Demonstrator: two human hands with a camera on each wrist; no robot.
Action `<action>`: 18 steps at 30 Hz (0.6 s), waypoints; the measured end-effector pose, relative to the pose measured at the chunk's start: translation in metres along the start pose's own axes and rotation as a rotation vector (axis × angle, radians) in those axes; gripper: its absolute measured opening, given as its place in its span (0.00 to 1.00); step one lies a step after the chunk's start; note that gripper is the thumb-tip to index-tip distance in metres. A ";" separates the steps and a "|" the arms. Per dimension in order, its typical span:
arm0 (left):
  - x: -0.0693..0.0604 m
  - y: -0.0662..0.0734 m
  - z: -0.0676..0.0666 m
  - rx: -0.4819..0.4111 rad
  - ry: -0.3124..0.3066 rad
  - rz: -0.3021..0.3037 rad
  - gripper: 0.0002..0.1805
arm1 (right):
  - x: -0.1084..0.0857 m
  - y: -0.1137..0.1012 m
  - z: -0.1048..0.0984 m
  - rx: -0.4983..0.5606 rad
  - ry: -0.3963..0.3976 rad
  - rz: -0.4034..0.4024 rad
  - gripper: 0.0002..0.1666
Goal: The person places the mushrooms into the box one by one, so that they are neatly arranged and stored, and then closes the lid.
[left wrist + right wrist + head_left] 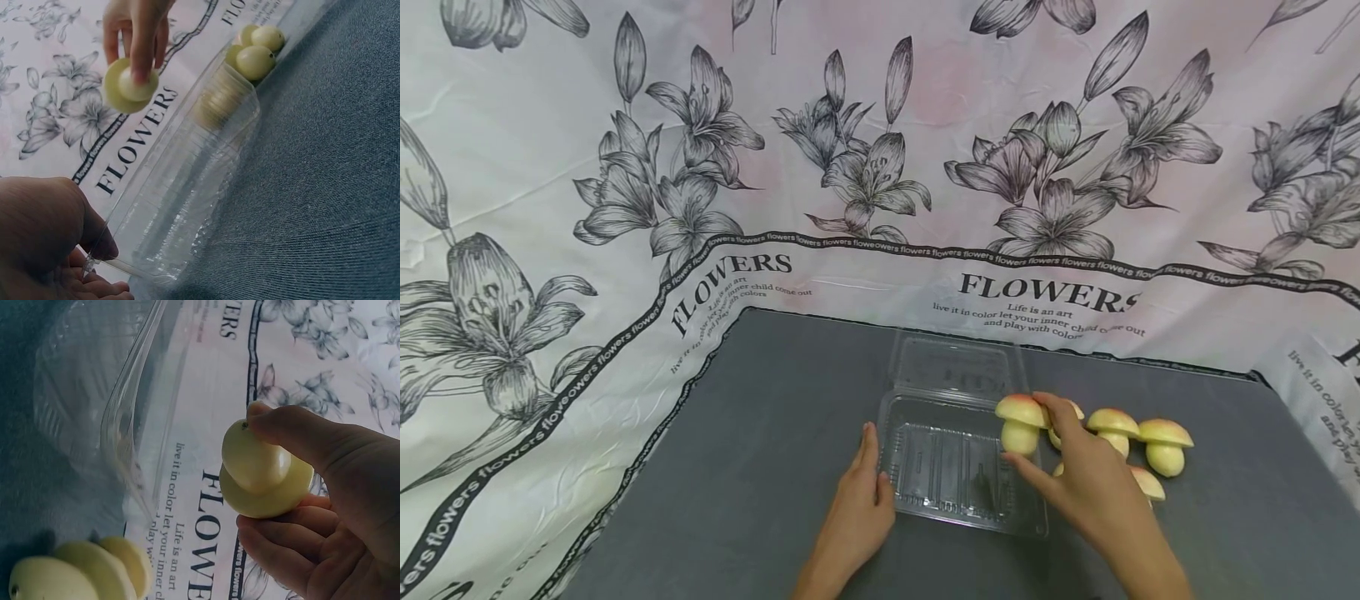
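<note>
My right grip (1093,475) pinches 1 mushroom (1021,427) between thumb and fingers, above the right side of the open box (936,471). My left grip (859,512) pinches the box's left edge. Perhaps 5 other mushrooms (1165,446), partly hidden, rest on the bench (752,450) just right of it.

The left grip (859,510) and right grip (1088,473) are slim-fingered and bare, with bare forearms (1152,560).

The right hand (1090,479) partly hides several pale-yellow, red-tinged mushroom-shaped objects (1148,482) in the head view, and the left wrist picture's edge crops the left hand (47,228).
</note>
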State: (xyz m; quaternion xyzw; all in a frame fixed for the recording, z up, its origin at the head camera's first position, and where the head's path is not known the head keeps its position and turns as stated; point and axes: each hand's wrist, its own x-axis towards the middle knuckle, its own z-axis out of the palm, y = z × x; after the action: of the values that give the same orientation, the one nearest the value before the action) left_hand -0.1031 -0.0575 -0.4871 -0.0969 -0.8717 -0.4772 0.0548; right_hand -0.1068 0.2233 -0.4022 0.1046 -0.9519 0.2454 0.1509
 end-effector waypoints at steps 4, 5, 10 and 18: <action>0.000 0.000 0.000 -0.004 -0.003 -0.009 0.39 | 0.005 -0.004 0.005 0.005 0.011 -0.020 0.50; 0.000 0.001 0.000 -0.003 -0.003 -0.010 0.39 | 0.006 -0.005 0.006 0.002 0.006 -0.023 0.51; 0.001 0.001 0.000 0.000 0.000 -0.014 0.38 | 0.012 -0.011 0.013 -0.002 -0.059 -0.008 0.51; 0.001 0.000 0.001 -0.026 -0.007 -0.019 0.38 | 0.016 -0.021 0.030 0.045 -0.117 0.030 0.51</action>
State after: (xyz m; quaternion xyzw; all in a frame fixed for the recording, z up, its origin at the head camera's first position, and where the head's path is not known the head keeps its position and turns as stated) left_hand -0.1037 -0.0570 -0.4876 -0.0908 -0.8665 -0.4887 0.0461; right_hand -0.1233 0.1886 -0.4125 0.1078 -0.9548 0.2624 0.0889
